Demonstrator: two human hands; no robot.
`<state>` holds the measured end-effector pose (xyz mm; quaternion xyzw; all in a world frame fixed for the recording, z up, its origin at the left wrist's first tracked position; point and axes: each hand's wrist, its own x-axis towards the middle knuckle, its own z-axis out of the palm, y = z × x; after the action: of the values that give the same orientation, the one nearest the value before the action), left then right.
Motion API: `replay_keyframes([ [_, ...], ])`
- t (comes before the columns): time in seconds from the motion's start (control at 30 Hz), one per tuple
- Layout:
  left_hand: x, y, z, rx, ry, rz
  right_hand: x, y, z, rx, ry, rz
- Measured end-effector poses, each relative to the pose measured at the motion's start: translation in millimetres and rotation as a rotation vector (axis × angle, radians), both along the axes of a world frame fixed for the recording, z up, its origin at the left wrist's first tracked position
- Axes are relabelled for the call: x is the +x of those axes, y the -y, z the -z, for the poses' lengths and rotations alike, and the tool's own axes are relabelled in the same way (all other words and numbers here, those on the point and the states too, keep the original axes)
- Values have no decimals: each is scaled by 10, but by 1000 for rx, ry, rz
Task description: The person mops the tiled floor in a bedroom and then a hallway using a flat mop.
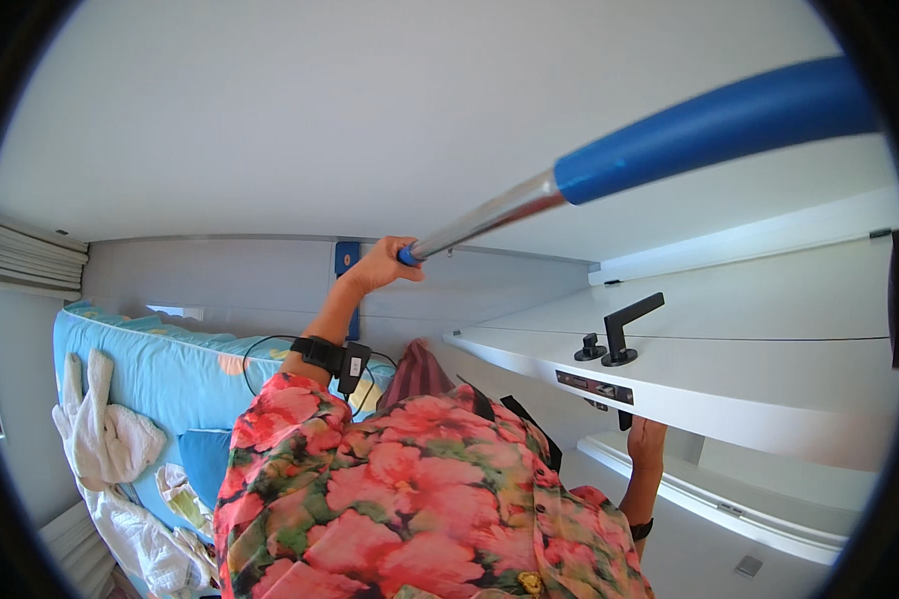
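Observation:
My left hand is closed around a blue collar on a metal pole. The pole slants up to the right and ends near the camera in a thick blue grip. Behind my left forearm lies a flat blue piece, partly hidden. My right hand is at the far side of a white door, below the lock plate and beside a black handle part. Its fingertips are hidden by the door. On the near face sits a black lever handle.
At left is a bed with light blue bedding, a blue pillow and white clothing. A striped reddish cloth hangs near my body. Curtains edge the left side. A white door frame stands at right.

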<state>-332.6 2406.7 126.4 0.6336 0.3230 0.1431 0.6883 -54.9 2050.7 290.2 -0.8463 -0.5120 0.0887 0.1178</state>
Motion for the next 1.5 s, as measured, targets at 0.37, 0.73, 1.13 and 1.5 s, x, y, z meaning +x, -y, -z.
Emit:
replay_keyframes([
  [0.37, -418, -1050, -341, -44, 47, -34, -344, -823, -786, -105, 185, 93],
  [0.73, -183, -1720, -442, -9, 24, -77, 63, -1162, -1219, 8, 113, 334],
  [1.13, 189, -2135, -1017, 22, 22, -45, 628, -1706, -2245, 305, 44, 487],
  [1.5, 367, -1529, -944, 211, -47, 153, 403, -1462, -2374, 300, -61, 681],
])
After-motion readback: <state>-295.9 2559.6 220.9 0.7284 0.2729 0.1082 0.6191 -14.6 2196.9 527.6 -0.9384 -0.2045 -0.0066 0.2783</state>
